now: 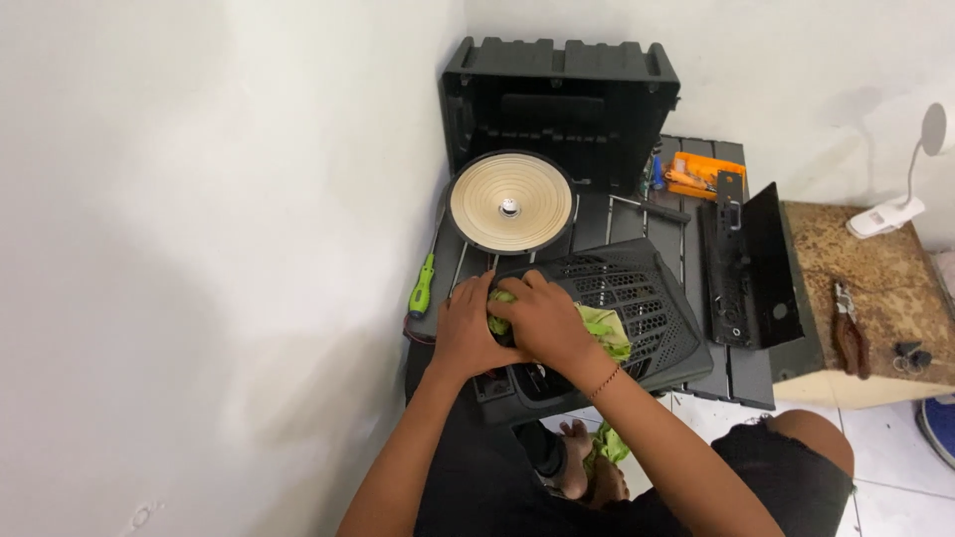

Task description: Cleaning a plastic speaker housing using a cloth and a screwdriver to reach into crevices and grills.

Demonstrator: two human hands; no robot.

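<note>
Both hands, left hand and right hand, close their fingers on a crumpled green cloth, half hidden, on the black plastic grille.

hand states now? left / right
Left hand: closed on the green cloth, against the black grille.
Right hand: closed on the same cloth.

A crumpled green cloth lies on the black grille panel — tilted; mesh face up.

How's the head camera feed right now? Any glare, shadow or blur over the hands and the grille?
Head view: even light, no glare; hands and black grille sharp. Green cloth readable. Left wall carries a soft grey shadow. Frame edges bow slightly, wide-lens distortion.
</note>
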